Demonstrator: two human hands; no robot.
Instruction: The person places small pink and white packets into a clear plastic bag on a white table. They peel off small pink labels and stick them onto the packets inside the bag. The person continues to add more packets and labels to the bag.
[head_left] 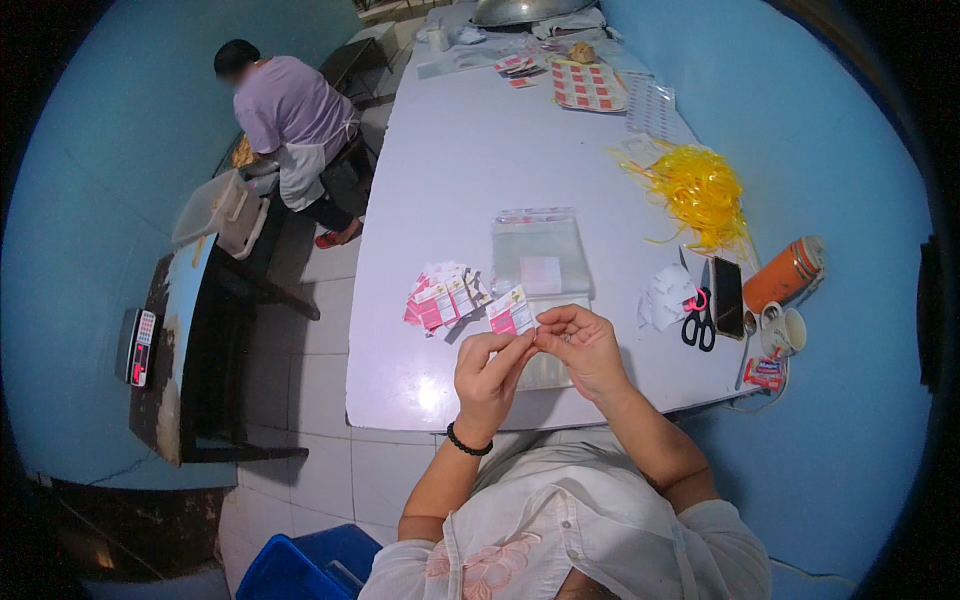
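My left hand (487,370) and my right hand (580,345) meet over the near edge of the white table (460,170). Together they pinch a small pink-and-white packet (510,312) between fingertips. A fanned pile of similar pink-and-white packets (440,296) lies just left of it on the table. A stack of clear plastic bags (540,255) lies right behind my hands. A black bead bracelet is on my left wrist.
Black scissors (697,325), a dark phone (727,296), crumpled white paper (664,297), an orange flask (785,274) and a cup (785,332) sit at the right. Yellow plastic strips (700,190) lie further back. Another person (290,130) bends over a bin at the far left. A blue crate (300,570) is on the floor.
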